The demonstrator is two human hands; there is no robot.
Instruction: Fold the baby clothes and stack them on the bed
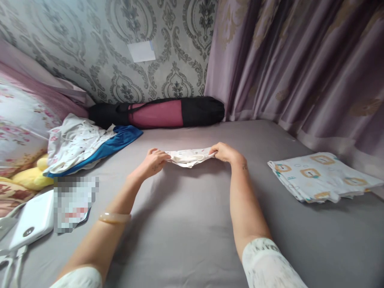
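Between my two hands stretches a small white printed cloth [192, 157], gathered into a narrow band just above the grey bed sheet. My left hand [156, 162] pinches its left end, thumb and fingers closed on it. At the opposite end my right hand [226, 153] grips the edge in the same way. The cloth's middle sags a little, with a loose fold hanging down. Its full shape is hidden by the folding, so I cannot tell what kind of cloth item it is.
Right lies a folded white patterned cloth [324, 176]. Rumpled clothes [78, 134] with a blue piece [120, 144] lie left, near a yellow plush toy [33, 174]. A white power bank [33, 218] with cables sits front left. A black and pink long bag [156, 113] lies along the wall.
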